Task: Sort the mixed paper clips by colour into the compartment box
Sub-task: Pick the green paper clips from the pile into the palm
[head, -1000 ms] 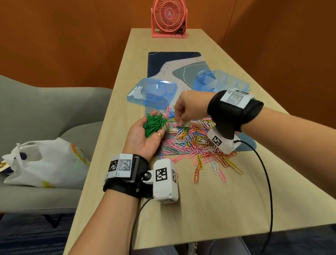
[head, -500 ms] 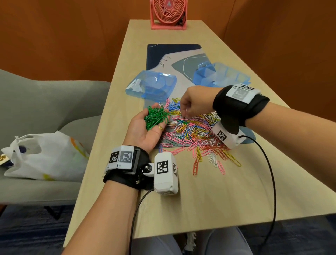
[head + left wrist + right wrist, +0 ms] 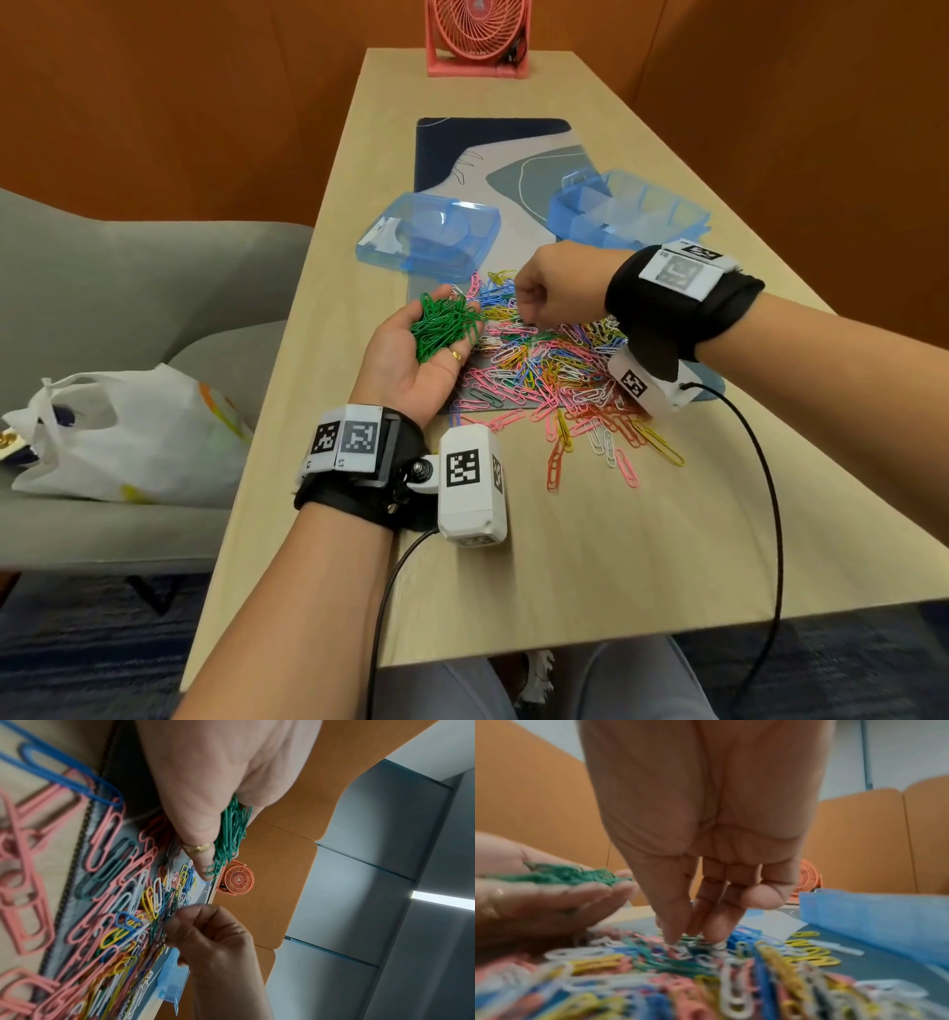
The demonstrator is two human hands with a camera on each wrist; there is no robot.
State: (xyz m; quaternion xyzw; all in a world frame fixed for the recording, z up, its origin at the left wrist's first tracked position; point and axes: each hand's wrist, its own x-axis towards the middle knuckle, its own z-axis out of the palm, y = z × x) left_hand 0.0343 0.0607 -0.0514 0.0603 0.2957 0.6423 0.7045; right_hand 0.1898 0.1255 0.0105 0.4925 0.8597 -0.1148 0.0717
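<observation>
My left hand (image 3: 411, 365) lies palm up at the left edge of the pile, and a heap of green paper clips (image 3: 444, 326) rests in its cupped palm. The mixed pile of coloured paper clips (image 3: 557, 372) is spread over the mat's near end. My right hand (image 3: 552, 290) hangs over the pile's far left part, fingers pointing down. In the right wrist view its thumb and fingertips (image 3: 671, 938) pinch at a green clip (image 3: 690, 938) among the others. The blue compartment box (image 3: 629, 216) stands open behind the right wrist.
A blue transparent lid (image 3: 431, 236) lies left of the box, just beyond the pile. The patterned mat (image 3: 493, 154) runs down the table towards a pink fan (image 3: 477, 36). A white bag (image 3: 128, 431) sits on the grey chair at left. Bare table (image 3: 616, 565) is nearest me.
My right hand has stayed over the far side of the pile, its fingertips now down in the clips. My left hand still carries the green heap in the same place.
</observation>
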